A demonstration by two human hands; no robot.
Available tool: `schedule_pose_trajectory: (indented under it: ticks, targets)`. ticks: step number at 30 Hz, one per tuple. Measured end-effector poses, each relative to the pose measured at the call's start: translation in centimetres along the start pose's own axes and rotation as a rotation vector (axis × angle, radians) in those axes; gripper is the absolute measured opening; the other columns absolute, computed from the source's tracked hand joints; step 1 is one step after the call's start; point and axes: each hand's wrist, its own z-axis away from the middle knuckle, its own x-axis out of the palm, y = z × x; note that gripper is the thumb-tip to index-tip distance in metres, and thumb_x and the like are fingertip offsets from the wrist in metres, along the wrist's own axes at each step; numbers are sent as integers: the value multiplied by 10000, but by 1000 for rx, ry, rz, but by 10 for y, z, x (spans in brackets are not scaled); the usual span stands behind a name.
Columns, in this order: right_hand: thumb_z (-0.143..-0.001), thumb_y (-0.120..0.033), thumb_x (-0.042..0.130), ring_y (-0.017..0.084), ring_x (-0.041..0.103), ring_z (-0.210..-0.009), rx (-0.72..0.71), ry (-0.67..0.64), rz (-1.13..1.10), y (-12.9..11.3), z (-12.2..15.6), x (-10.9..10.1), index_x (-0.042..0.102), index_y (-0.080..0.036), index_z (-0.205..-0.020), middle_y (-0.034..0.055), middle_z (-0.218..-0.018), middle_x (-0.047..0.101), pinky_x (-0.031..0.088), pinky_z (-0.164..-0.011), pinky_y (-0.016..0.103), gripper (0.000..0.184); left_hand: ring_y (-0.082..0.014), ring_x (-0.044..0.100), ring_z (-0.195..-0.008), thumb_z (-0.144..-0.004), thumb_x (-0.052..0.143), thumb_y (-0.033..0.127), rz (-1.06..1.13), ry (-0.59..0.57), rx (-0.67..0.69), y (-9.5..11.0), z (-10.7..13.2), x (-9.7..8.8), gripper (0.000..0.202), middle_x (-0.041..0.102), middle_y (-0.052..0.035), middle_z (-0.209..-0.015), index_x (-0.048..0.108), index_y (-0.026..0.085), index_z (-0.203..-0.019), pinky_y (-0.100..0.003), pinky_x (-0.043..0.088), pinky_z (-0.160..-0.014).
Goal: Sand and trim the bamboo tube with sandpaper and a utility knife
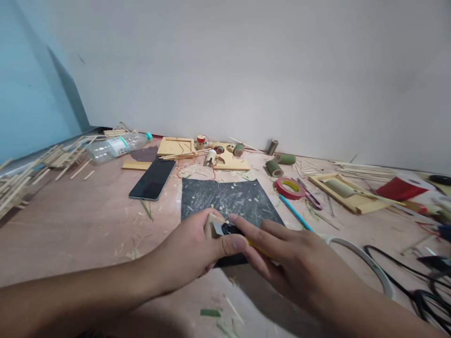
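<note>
Near the middle of the view, my left hand [192,244] is closed round a small pale piece [210,227], perhaps bamboo or wood; most of it is hidden by my fingers. My right hand [289,253] grips a utility knife [230,229] with a yellow and black body. Its short metal blade lies against the pale piece, and my left thumb presses by the knife's front end. Both hands are over the near edge of a dark, scuffed sheet of sandpaper [225,195], sprinkled with pale shavings.
A black phone [152,180] and a plastic bottle [118,146] lie left. Thin sticks [21,188] pile at far left. Right are pink tape [289,188], a pink cutter [312,197], a blue pencil [295,212], bamboo tubes [274,168], a wooden frame [347,192] and black cables [423,300].
</note>
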Motion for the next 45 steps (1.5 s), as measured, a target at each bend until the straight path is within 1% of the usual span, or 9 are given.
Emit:
schedule_pose_trajectory:
  ticks: [3,6,9,13,18,29,36,41,45]
  targets:
    - [-1078,-348,420,178,701,-568,73,0,41,3,-1,0,609,-197,-1426,42,-797,718,513,-517,269,423,-80,339,-469,-863,700,668,-64,46,34,-1,2,7,488,434,99,-535,535,208,-854,-181,255,-425]
    - [-1067,-341,430,200,728,-596,147,1,53,5,-5,-4,645,-176,-1386,72,-838,758,541,-535,286,419,-84,313,-421,-822,725,689,41,18,-46,-4,-2,9,521,424,114,-496,466,237,-830,-185,245,-386]
    - [-1064,-365,443,230,766,-696,220,142,74,8,-9,-12,634,-170,-1390,104,-963,795,568,-594,312,425,-78,299,-394,-795,771,657,115,9,-81,-8,-5,6,526,459,113,-489,446,245,-831,-180,228,-358]
    - [-1063,-386,457,270,791,-872,267,290,76,14,-12,-16,623,-138,-1378,126,-1049,804,604,-700,343,434,-69,333,-452,-848,783,541,108,-26,-12,-8,-4,3,434,501,94,-567,488,223,-853,-170,244,-402]
    - [-1057,-370,463,279,775,-1013,245,234,28,15,-11,-10,618,-141,-1354,140,-1198,774,630,-781,370,405,-79,310,-565,-884,783,448,108,-89,80,0,4,5,367,389,95,-655,504,210,-872,-185,258,-497]
    - [-1047,-370,480,271,778,-993,223,233,17,9,-10,-12,608,-148,-1336,127,-1167,778,630,-757,367,386,-94,420,-642,-749,897,327,-10,-102,117,11,8,7,368,481,68,-738,556,197,-790,-198,324,-560]
    - [-1016,-333,517,260,780,-902,225,247,-10,11,-11,-11,590,-147,-1286,142,-1134,774,614,-717,345,336,-105,500,-744,-922,739,343,47,-67,70,6,1,3,220,551,45,-823,590,195,-988,-205,407,-670]
    - [-1033,-297,499,232,767,-941,124,112,-107,12,-12,-14,570,-158,-1289,120,-1074,779,605,-732,298,300,-106,569,-571,-930,716,469,158,-140,-2,1,-2,-2,343,668,-17,-824,564,177,-1025,-220,467,-518]
    - [-1054,-286,452,204,770,-905,63,28,-139,13,-12,-18,566,-173,-1317,101,-1121,781,582,-690,264,307,-63,479,-461,-936,699,514,176,-126,-41,-1,0,-5,371,626,19,-759,549,188,-1028,-174,369,-403]
